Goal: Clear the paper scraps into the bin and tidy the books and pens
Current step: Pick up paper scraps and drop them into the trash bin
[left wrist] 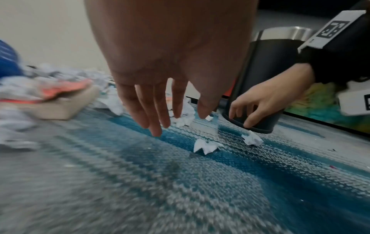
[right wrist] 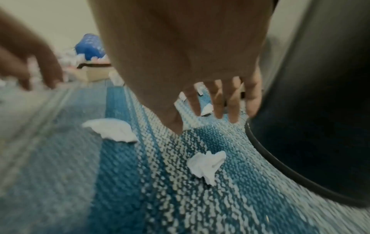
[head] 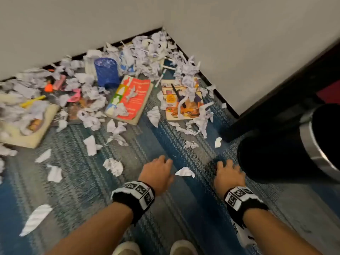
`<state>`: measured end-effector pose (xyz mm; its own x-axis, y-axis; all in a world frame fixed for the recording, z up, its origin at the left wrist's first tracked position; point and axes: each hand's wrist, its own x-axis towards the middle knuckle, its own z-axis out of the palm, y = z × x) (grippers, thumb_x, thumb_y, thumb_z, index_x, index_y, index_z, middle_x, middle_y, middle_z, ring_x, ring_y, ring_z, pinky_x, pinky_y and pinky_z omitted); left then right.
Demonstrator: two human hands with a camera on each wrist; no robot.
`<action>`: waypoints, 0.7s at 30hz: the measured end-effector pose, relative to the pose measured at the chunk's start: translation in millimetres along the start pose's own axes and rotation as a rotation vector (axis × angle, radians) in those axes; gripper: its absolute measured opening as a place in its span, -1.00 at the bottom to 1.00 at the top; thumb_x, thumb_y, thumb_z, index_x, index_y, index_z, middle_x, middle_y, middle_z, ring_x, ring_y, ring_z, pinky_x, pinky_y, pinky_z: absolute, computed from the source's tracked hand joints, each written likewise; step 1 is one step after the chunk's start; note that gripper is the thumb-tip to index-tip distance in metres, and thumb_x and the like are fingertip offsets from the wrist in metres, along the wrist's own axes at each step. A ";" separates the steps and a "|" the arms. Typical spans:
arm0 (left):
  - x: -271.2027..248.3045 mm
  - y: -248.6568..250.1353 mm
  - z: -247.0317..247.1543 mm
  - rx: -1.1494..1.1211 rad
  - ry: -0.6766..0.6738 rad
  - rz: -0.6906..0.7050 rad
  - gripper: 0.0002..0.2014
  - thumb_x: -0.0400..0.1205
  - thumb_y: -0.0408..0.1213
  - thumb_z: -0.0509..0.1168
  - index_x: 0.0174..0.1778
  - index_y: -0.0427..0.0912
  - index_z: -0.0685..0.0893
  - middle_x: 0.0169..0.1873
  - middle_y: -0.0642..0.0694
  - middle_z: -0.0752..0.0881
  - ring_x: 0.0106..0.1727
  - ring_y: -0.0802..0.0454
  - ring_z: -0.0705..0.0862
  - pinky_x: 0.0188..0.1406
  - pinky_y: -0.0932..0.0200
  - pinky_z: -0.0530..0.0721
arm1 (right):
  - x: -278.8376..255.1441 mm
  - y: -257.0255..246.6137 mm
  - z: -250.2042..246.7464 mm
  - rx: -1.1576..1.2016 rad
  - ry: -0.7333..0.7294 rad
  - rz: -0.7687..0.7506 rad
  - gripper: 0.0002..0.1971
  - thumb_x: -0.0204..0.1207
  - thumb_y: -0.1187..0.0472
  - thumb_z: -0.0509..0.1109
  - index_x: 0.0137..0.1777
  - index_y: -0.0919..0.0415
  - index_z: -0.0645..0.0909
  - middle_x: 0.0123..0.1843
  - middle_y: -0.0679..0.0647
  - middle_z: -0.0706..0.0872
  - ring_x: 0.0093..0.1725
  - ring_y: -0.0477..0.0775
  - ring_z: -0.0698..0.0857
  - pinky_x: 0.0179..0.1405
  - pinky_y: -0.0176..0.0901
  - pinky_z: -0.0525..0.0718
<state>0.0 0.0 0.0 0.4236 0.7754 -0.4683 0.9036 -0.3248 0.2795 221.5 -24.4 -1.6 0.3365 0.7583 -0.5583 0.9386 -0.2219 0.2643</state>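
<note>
Reaching down with both hands spread and holding nothing, left hand (head: 156, 173) beside a scrap (head: 185, 171), right hand (head: 229, 174) touching the bin (head: 287, 144) base, risks knocking the bin or scattering scraps on the carpet (head: 92, 181).

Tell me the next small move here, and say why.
Probably pinch the paper scrap lying between the hands with the left hand. Both hands are open and hold nothing, that scrap is the nearest, and the bin stands just beyond the right hand.

White paper scraps (head: 185, 171) litter a blue-and-grey striped woven carpet (head: 92, 190). The bin (head: 287, 151) is black with a silver rim, the mesh pen cup (head: 107, 72) blue, one book (head: 129, 99) red.
</note>
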 end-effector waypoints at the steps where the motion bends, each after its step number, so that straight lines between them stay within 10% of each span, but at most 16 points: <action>1: 14.6 8.1 9.9 0.003 -0.002 0.025 -0.56 0.66 0.03 0.20 0.38 -0.13 0.39 0.25 -0.16 0.48 0.22 -0.20 0.59 -0.02 -0.08 0.59 | 4.3 -1.3 4.2 -0.046 -0.032 0.055 -0.57 0.63 0.14 0.14 0.48 0.12 0.26 0.45 0.24 0.35 0.39 0.34 0.45 0.28 0.18 0.52; 9: 86.3 25.9 56.3 0.200 -0.090 0.353 -0.68 0.74 -0.15 0.14 0.38 -0.13 0.31 0.22 -0.27 0.42 0.11 -0.32 0.61 -0.24 -0.13 0.50 | 51.2 4.3 36.2 0.324 -0.029 0.050 -0.66 0.57 0.35 0.22 0.33 0.32 0.35 0.39 0.34 0.41 0.34 0.37 0.55 0.29 0.07 0.52; 16: 120.9 8.5 -21.3 0.246 0.053 0.347 -0.63 0.62 -0.58 0.14 0.33 -0.31 0.32 0.10 -0.29 0.55 0.01 -0.29 0.65 -0.05 -0.11 0.66 | 90.4 4.2 3.1 0.364 0.271 -0.056 -0.62 0.66 0.04 0.15 0.37 0.23 0.29 0.24 0.30 0.59 0.14 0.36 0.67 -0.05 0.06 0.58; 21: 155.4 16.8 -50.0 0.381 0.187 0.243 -0.74 0.73 -0.38 0.00 0.31 -0.32 0.41 0.18 -0.31 0.49 0.11 -0.26 0.56 -0.03 -0.10 0.62 | 125.0 -2.0 7.9 0.275 0.268 -0.011 -0.76 0.72 0.12 0.09 0.29 0.22 0.33 0.21 0.25 0.63 0.11 0.28 0.71 -0.19 -0.03 0.48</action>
<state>77.8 142.1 -26.2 0.6378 0.7252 -0.2594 0.7542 -0.6564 0.0194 262.3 65.9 -78.1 0.3284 0.8869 -0.3248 0.9398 -0.3412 0.0185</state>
